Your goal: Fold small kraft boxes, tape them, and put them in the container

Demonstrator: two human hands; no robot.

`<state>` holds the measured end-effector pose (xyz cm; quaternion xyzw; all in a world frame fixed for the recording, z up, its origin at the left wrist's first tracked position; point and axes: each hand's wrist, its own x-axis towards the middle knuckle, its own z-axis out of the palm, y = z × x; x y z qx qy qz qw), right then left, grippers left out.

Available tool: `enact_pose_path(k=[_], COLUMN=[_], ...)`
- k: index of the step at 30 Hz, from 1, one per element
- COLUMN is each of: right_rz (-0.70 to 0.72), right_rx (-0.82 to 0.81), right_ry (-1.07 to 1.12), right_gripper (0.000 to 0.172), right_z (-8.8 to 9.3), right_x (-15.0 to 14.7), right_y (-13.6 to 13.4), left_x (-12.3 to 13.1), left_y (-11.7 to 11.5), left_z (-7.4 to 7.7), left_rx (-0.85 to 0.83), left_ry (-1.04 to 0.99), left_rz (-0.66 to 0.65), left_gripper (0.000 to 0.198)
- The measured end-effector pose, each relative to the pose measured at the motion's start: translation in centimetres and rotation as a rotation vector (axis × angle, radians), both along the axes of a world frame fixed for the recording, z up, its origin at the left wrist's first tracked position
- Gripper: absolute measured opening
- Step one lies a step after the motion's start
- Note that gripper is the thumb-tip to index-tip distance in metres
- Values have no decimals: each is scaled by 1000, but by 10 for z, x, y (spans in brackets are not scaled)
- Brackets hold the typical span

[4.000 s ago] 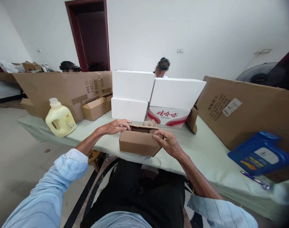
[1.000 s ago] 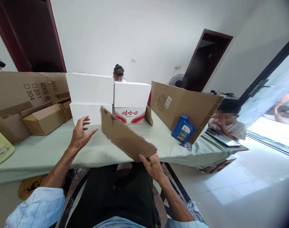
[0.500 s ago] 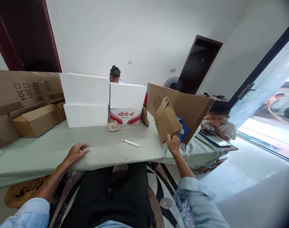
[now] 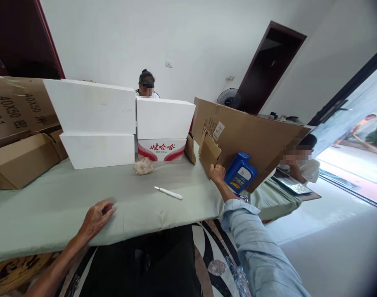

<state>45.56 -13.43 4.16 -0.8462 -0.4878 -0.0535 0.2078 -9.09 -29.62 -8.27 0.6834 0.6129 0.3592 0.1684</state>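
My right hand [image 4: 217, 173] is closed on the near edge of a small brown cardboard box [image 4: 209, 152], which stands tilted on the table. Just right of that hand is a blue plastic bottle [image 4: 239, 173], fully in sight beside a large cardboard sheet [image 4: 238, 128]. My left hand [image 4: 98, 215] rests on the green tablecloth near the front edge, fingers loosely bent, thumb apart, nothing in it. Between the hands lies a slim white craft knife [image 4: 169, 192], its blade pointing left. Behind it sits a crumpled clear plastic bundle [image 4: 143, 166].
Stacked white boxes [image 4: 97, 107] and a red-and-white printed carton [image 4: 162, 149] stand at the back. Brown cartons [image 4: 24, 159] fill the left. A small purple-handled item [image 4: 242, 197] lies near my right wrist. One person [image 4: 146, 84] sits behind the boxes, another [image 4: 304, 169] at right.
My right hand has moved the small cardboard box away from me and set it lower, uncovering the blue bottle. My left hand stays on the cloth. The view has shifted.
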Motion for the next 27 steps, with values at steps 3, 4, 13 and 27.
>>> enact_pose_path(k=[3, 4, 13, 27], right_rz=[4, 9, 116, 167], right_rx=[-19, -22, -40, -78], right_ry=[15, 18, 32, 3], right_gripper=[36, 36, 33, 38], right_z=[2, 2, -3, -7], right_x=[1, 1, -22, -25], right_y=[31, 42, 120, 127], left_x=[11, 14, 19, 18], left_y=[1, 2, 0, 0], left_z=[-15, -19, -27, -36], left_rx=[106, 139, 311, 368], left_ry=[47, 74, 148, 168], left_rz=[40, 48, 45, 35], left_gripper=[42, 41, 44, 37])
